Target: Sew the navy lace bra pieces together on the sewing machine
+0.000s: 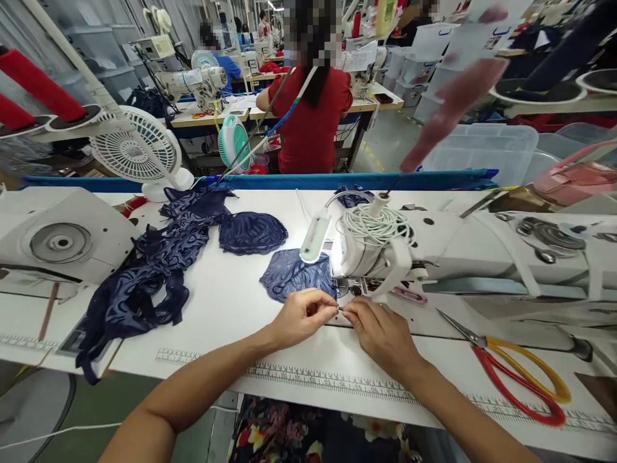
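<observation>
Head view, a sewing station: the person's two bare hands meet in front of the sewing machine (361, 257), and the lace piece (296, 276) lies just beyond them on the white table (216, 334). Its long axis runs roughly across the table, left to right; its right end reaches the needle area, where the machine hides the edge. From the fingertips, the lace lies away from the body and to the left, so the left hand (306, 315) is nearer. That hand overlaps the lace's near edge in this view; whether it touches the cloth I cannot tell. The right hand (383, 334) rests on the other side, in front of the machine's head. Thumb and forefinger of each hand are drawn narrow, and both appear to pinch a dark sliver (340, 308), too small to identify. Open scissors (506, 370) lie to the right, well apart from the fingers.
</observation>
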Tool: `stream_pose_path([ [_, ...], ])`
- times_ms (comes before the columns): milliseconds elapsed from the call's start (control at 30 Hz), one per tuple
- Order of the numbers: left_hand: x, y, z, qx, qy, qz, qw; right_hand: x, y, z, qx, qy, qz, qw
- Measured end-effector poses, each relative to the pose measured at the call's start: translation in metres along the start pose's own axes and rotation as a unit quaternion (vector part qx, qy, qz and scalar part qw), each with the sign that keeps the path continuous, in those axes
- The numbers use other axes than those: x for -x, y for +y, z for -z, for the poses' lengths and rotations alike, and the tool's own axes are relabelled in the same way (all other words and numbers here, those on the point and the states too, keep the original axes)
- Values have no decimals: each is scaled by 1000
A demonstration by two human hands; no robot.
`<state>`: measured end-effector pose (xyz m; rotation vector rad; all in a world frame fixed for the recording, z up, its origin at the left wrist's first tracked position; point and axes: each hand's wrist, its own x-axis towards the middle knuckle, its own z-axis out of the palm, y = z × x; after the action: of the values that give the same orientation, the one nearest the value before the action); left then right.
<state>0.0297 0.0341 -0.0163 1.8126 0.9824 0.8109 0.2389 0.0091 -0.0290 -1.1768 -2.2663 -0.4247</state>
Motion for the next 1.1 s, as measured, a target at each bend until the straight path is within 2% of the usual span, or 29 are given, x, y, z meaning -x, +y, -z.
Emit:
stream_pose_path([
  [100, 0, 2, 1, 78, -39, 86, 993, -11, -15, -2, -4, 19, 32, 999],
  [300, 1, 2, 4, 189, -62, 188, 962, -14, -19, -13, -35, 28, 21, 999],
  [400, 2, -2, 2, 205, -60, 210, 954, -11, -19, -15, -66, 19, 14, 998],
  [500, 3, -5, 1, 169, -45, 198, 965, -12, -20, -10, -133, 21, -3, 991],
  [567, 3, -7, 1, 128, -19, 171, 977, -13, -19, -4, -223, 0, -19, 975],
  [667, 0, -7, 4, 74, 32, 135, 988, -13, -15, 8, -375, -88, -39, 922],
  [767, -3, -7, 8, 58, 49, 123, 989, -12, -12, 14, -441, -143, -58, 884],
  [833, -4, -6, 9, 48, 46, 116, 991, -11, -11, 12, -428, -130, -90, 890],
  [967, -3, -6, 7, 42, 29, 104, 993, -11, -13, 0, -335, -66, -182, 922],
  [1100, -1, -6, 3, 61, 3, 92, 994, -13, -16, -5, -326, -58, -175, 927],
])
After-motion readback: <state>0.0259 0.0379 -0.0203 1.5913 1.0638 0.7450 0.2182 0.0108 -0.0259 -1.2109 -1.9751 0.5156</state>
